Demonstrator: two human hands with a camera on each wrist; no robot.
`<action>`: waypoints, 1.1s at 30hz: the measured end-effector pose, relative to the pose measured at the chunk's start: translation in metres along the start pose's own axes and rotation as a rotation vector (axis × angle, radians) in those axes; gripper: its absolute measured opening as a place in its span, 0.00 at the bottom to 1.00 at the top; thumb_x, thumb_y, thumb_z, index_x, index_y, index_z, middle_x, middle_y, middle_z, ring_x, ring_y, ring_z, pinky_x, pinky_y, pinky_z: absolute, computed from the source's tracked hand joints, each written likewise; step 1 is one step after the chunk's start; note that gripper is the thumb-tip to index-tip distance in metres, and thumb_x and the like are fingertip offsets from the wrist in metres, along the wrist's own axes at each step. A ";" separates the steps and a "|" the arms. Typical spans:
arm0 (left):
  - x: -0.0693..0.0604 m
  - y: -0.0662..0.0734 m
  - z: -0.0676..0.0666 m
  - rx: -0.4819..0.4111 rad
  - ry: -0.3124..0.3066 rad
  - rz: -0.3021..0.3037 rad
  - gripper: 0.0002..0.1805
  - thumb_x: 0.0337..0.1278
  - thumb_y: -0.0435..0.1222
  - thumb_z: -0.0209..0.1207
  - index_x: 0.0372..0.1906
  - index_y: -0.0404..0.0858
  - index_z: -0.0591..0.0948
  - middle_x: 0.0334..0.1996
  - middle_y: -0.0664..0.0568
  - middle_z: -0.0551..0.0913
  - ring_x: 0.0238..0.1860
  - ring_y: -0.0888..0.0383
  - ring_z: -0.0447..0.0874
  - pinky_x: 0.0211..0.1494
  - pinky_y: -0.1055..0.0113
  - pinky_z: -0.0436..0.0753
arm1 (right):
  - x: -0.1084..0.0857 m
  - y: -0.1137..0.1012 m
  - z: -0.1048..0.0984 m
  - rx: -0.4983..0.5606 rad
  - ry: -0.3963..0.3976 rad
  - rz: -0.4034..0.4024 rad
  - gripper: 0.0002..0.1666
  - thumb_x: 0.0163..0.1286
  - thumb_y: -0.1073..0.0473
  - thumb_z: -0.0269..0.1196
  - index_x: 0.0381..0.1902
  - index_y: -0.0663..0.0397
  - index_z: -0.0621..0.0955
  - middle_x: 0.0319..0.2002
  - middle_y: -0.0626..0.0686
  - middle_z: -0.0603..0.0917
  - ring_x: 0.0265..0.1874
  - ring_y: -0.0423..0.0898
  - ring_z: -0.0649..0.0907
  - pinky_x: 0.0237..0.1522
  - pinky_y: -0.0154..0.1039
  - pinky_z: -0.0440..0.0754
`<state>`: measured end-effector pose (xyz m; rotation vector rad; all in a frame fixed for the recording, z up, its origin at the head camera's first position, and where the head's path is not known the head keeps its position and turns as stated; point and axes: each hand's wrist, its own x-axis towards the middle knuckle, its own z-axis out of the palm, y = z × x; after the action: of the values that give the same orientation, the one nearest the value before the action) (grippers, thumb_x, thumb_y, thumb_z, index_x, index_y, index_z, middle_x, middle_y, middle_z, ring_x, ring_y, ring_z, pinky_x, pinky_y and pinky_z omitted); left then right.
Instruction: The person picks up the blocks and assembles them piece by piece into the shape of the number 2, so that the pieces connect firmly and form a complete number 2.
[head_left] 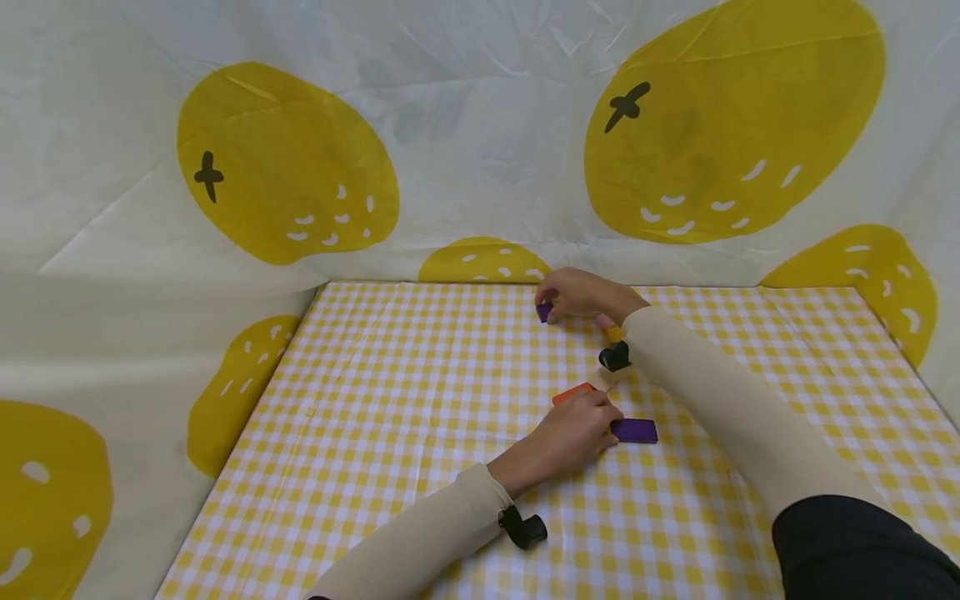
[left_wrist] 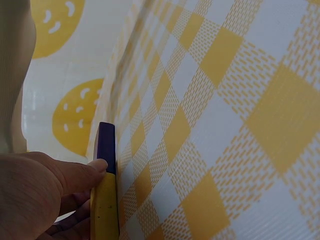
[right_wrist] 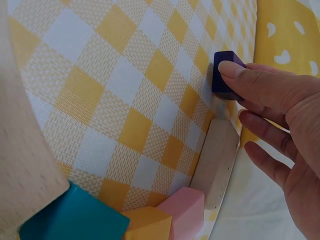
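In the head view my right hand (head_left: 581,293), at the table's far edge, pinches a small purple block (head_left: 544,312). The right wrist view shows the thumb on the front of that purple block (right_wrist: 226,75), with the other fingers behind and below. Nearer the front, my left hand (head_left: 568,435) grips a yellow block (left_wrist: 104,207), which the hand covers in the head view. Its thumb tip lies at the seam where the yellow block meets a long purple block (head_left: 635,431). An orange-red block (head_left: 572,393) lies just beyond the left hand.
Below the right hand stand a pale wooden block (right_wrist: 215,165), a pink block (right_wrist: 185,212), an orange-yellow block (right_wrist: 149,223) and a teal block (right_wrist: 75,216). Another pale wooden piece (right_wrist: 27,130) is close to the right wrist camera. A checkered cloth (head_left: 390,400) covers the table; a fruit-print curtain (head_left: 480,150) hangs behind.
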<state>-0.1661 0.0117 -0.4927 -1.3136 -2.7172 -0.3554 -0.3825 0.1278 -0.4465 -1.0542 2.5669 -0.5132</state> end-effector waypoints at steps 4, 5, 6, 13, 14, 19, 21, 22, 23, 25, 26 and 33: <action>0.000 0.000 -0.001 0.000 -0.005 -0.001 0.12 0.66 0.43 0.66 0.49 0.44 0.87 0.44 0.56 0.83 0.43 0.65 0.80 0.49 0.78 0.76 | -0.003 0.001 0.000 -0.028 0.010 0.002 0.17 0.65 0.61 0.72 0.51 0.56 0.85 0.51 0.55 0.86 0.56 0.55 0.82 0.61 0.53 0.77; 0.000 0.000 -0.001 0.000 -0.006 0.000 0.12 0.66 0.43 0.66 0.49 0.44 0.87 0.44 0.56 0.83 0.43 0.65 0.80 0.49 0.78 0.76 | -0.004 0.001 -0.001 -0.033 0.014 0.003 0.17 0.65 0.61 0.72 0.51 0.56 0.85 0.51 0.55 0.86 0.55 0.55 0.82 0.61 0.53 0.77; 0.000 0.000 -0.001 0.000 -0.007 -0.001 0.12 0.66 0.43 0.66 0.49 0.44 0.87 0.44 0.56 0.83 0.43 0.65 0.80 0.49 0.78 0.76 | -0.005 0.002 -0.001 -0.039 0.016 0.007 0.16 0.65 0.61 0.73 0.51 0.55 0.85 0.51 0.55 0.86 0.55 0.55 0.82 0.60 0.53 0.77; 0.000 0.000 0.001 -0.002 -0.011 -0.005 0.12 0.66 0.44 0.66 0.49 0.44 0.88 0.43 0.56 0.83 0.43 0.65 0.80 0.49 0.77 0.76 | -0.010 0.005 -0.002 -0.046 0.023 -0.016 0.17 0.63 0.62 0.74 0.50 0.57 0.85 0.50 0.56 0.86 0.54 0.56 0.82 0.60 0.54 0.78; 0.000 0.000 0.001 -0.002 -0.011 -0.006 0.12 0.66 0.44 0.66 0.49 0.44 0.88 0.43 0.56 0.83 0.43 0.65 0.79 0.49 0.77 0.76 | -0.011 0.006 -0.002 -0.048 0.024 -0.020 0.17 0.63 0.62 0.74 0.50 0.57 0.85 0.50 0.56 0.86 0.54 0.57 0.82 0.60 0.54 0.77; 0.000 0.001 0.002 -0.001 -0.008 -0.009 0.11 0.66 0.44 0.66 0.48 0.45 0.88 0.43 0.57 0.83 0.43 0.65 0.79 0.49 0.77 0.76 | -0.014 0.008 -0.001 -0.053 0.023 -0.038 0.17 0.64 0.63 0.73 0.50 0.56 0.85 0.50 0.56 0.85 0.55 0.57 0.82 0.60 0.54 0.78; 0.000 0.001 0.002 0.001 -0.004 -0.011 0.11 0.66 0.44 0.66 0.48 0.45 0.88 0.43 0.57 0.83 0.43 0.65 0.79 0.49 0.77 0.76 | -0.014 0.008 -0.002 -0.048 0.022 -0.038 0.17 0.64 0.63 0.73 0.51 0.56 0.86 0.51 0.55 0.85 0.55 0.56 0.82 0.59 0.53 0.79; 0.000 0.001 0.002 0.002 -0.004 -0.012 0.11 0.66 0.44 0.66 0.48 0.45 0.88 0.43 0.57 0.83 0.43 0.65 0.79 0.49 0.77 0.76 | -0.015 0.008 -0.002 -0.046 0.021 -0.038 0.17 0.64 0.63 0.73 0.51 0.55 0.86 0.51 0.55 0.85 0.55 0.56 0.82 0.59 0.53 0.79; 0.000 0.001 0.002 0.002 -0.003 -0.012 0.11 0.66 0.44 0.66 0.48 0.45 0.88 0.43 0.57 0.83 0.43 0.65 0.79 0.49 0.77 0.76 | -0.015 0.008 -0.002 -0.043 0.020 -0.036 0.17 0.64 0.63 0.73 0.51 0.55 0.86 0.51 0.55 0.85 0.55 0.56 0.82 0.59 0.53 0.79; 0.000 0.001 0.002 0.002 -0.003 -0.011 0.11 0.66 0.44 0.66 0.48 0.45 0.88 0.43 0.57 0.83 0.43 0.65 0.79 0.49 0.77 0.76 | -0.014 0.009 -0.001 -0.051 0.023 -0.049 0.16 0.64 0.63 0.73 0.50 0.55 0.86 0.50 0.55 0.85 0.54 0.56 0.82 0.58 0.53 0.79; 0.000 0.001 0.002 0.000 -0.003 -0.011 0.11 0.66 0.43 0.66 0.48 0.45 0.88 0.43 0.57 0.83 0.43 0.65 0.79 0.49 0.77 0.76 | -0.014 0.010 -0.001 -0.055 0.024 -0.052 0.16 0.64 0.63 0.73 0.50 0.55 0.86 0.50 0.55 0.85 0.54 0.56 0.82 0.58 0.53 0.79; 0.001 0.001 0.002 -0.002 -0.009 -0.012 0.11 0.67 0.43 0.65 0.49 0.45 0.87 0.44 0.57 0.83 0.44 0.65 0.80 0.50 0.77 0.77 | -0.015 0.011 -0.002 -0.074 0.032 -0.058 0.17 0.64 0.64 0.73 0.51 0.56 0.86 0.49 0.56 0.85 0.53 0.57 0.82 0.58 0.54 0.79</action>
<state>-0.1662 0.0131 -0.4943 -1.3025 -2.7339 -0.3551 -0.3794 0.1460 -0.4475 -1.1569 2.6081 -0.4563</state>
